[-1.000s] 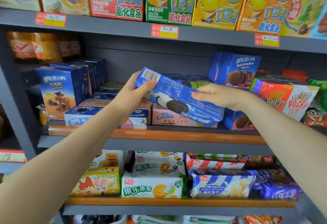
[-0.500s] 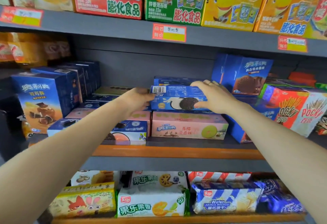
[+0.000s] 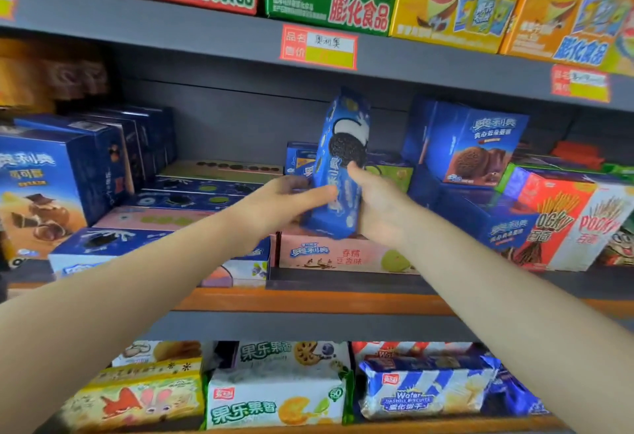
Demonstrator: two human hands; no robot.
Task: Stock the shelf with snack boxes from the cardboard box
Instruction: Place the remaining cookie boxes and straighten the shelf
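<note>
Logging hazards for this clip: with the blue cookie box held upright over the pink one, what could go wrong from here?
1. The blue cookie box stands on end on the pink box, held low by the left hand and right hand; released so, it may topple.
2. Falling right, it could hit the propped chocolate cookie box.

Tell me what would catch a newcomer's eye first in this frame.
Most striking is the blue cookie box, stood on end at the middle of the shelf and gripped low down by the left hand and right hand above a pink box. Next come the red Pocky boxes at the right.
</note>
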